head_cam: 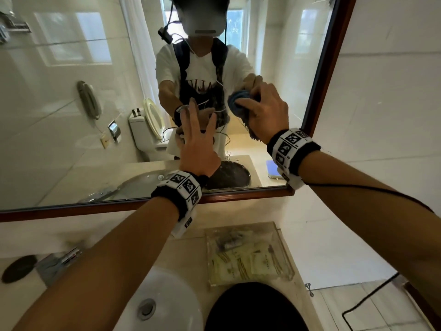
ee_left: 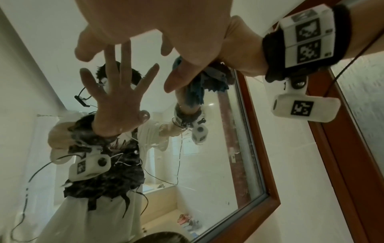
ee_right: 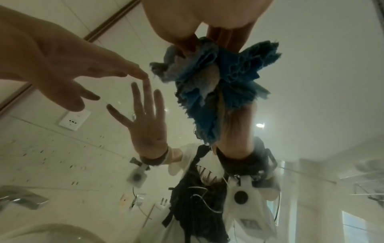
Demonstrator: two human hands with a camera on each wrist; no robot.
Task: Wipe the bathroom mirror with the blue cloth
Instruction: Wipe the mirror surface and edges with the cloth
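The bathroom mirror has a brown wooden frame. My right hand grips a bunched blue cloth and presses it on the glass close to the frame's right side. The right wrist view shows the crumpled cloth meeting its own reflection under my curled fingers. My left hand is open with spread, straight fingers, left of the cloth and lower. Its fingertips touch the glass. In the left wrist view the left hand meets its reflection, with the right hand beside it.
Below the mirror is a counter with a white sink, a chrome faucet and a clear tray of toiletry packets. A dark round object lies at the counter's front. A black cable hangs on the right.
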